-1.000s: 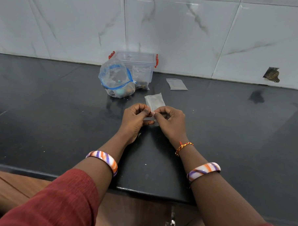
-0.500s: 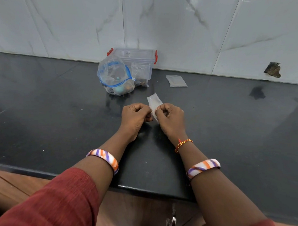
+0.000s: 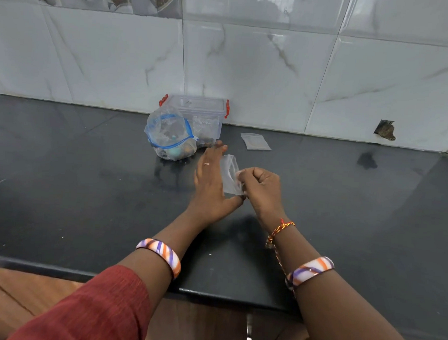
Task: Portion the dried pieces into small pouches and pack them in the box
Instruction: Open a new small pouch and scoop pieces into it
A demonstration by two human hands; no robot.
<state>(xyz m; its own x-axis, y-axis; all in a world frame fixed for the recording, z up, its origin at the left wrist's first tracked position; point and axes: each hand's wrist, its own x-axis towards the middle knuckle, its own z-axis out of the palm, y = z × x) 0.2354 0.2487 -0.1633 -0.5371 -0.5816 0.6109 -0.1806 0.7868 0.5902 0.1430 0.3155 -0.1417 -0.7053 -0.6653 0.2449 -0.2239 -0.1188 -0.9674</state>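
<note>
A small clear pouch (image 3: 230, 174) stands open-mouthed above the black counter, pinched at its right edge by my right hand (image 3: 262, 189). My left hand (image 3: 210, 183) is just left of the pouch, its fingers straight and stretched toward the zip bag; its thumb lies under the pouch. A clear zip bag (image 3: 171, 136) with a blue seal holds dried pieces and leans against a clear plastic box (image 3: 202, 112) with red clips at the wall. A second small pouch (image 3: 255, 141) lies flat to the right of the box.
The black counter (image 3: 75, 189) runs left and right of my hands, with its front edge near my forearms. A tiled wall stands right behind the box. A dark hole (image 3: 385, 129) breaks the tile at the right, and a dark smudge (image 3: 367, 160) lies below it.
My left hand has let go of the pouch and stretched its fingers out toward the zip bag. My right hand keeps hold, and the pouch's mouth now gapes.
</note>
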